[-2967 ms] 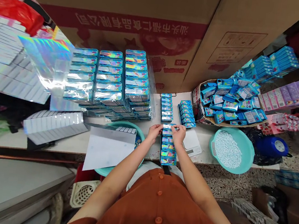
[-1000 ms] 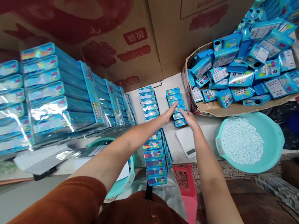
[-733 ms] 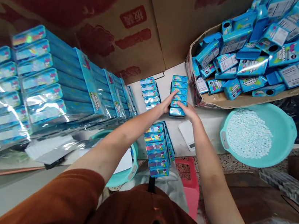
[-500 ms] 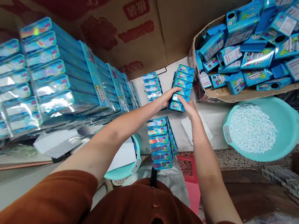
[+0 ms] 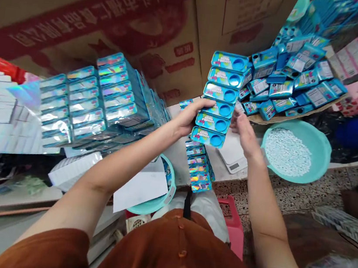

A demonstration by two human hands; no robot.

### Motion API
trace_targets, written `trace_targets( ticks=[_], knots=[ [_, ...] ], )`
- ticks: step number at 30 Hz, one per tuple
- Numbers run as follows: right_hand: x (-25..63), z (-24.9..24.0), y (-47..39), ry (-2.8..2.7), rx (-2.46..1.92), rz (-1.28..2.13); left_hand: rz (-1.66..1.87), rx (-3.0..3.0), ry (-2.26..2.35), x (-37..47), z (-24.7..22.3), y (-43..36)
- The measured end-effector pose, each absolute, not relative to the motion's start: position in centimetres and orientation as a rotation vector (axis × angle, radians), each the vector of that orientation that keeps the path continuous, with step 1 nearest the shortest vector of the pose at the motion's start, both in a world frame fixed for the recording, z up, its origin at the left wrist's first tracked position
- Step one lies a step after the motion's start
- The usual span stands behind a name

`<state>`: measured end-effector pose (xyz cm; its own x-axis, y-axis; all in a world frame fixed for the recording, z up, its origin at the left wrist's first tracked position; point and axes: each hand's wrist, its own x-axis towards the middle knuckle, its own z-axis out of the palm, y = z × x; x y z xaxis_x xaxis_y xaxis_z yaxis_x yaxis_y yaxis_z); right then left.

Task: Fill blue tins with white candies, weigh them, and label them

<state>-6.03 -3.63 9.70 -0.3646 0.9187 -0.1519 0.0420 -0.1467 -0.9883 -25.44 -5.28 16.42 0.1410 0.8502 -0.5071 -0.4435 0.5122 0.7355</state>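
My left hand (image 5: 189, 117) grips a row of blue candy boxes (image 5: 222, 91), its thumb lying over their left edge. The row is raised and tilted, with printed ends and round dark-blue spots facing me. Close against its right edge is my right hand (image 5: 245, 131), fingers apart and partly hidden behind the boxes. Whether those fingertips touch the row I cannot tell. Below it, another row of blue boxes (image 5: 199, 169) lies near my lap. A white digital scale (image 5: 233, 156) rests on the table, under my right wrist.
Stacked, wrapped blue boxes (image 5: 119, 86) fill the left. Loose blue boxes (image 5: 280, 88) heap in a carton at the right. A turquoise basin (image 5: 322, 148) holds small pale candies. Another turquoise basin (image 5: 169, 194) sits beneath white paper (image 5: 141, 186). Large brown cartons (image 5: 166, 31) stand behind.
The row of boxes has come up off the table toward me, in my left hand. My right hand has moved from the boxes' front to their right side. The head view has shifted.
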Motion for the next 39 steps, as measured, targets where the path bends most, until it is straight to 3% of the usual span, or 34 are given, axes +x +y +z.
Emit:
trace_targets(
  ticks=[4, 9, 18, 24, 31, 39],
  knots=[
    [-7.6, 11.9, -10.0, -1.234, -1.059, 1.692, 0.872, 0.359, 0.997, -25.0, 18.9, -11.8],
    [-9.0, 12.0, -16.7, -0.945, -1.095, 1.817, 0.835, 0.247, 0.956, -24.9, 18.6, -18.9],
    [-5.6, 15.7, -21.2, -0.771, -1.123, 1.827, 0.533, 0.242, 0.922, -30.0, 20.3, -26.1],
    [-3.2, 17.7, -24.1, -0.951, -1.136, 1.955, 0.225, 0.702, 1.052, -32.4, 22.3, -29.7],
    [-5.4, 16.9, -29.2, -1.557, -0.908, 2.623, -0.159, 1.102, 0.929, -30.3, 21.7, -31.0],
    [-6.2, 15.6, -33.0, -1.350, -0.781, 2.806, -0.519, 1.151, 0.705, -28.4, 19.5, -29.1]
  ],
)
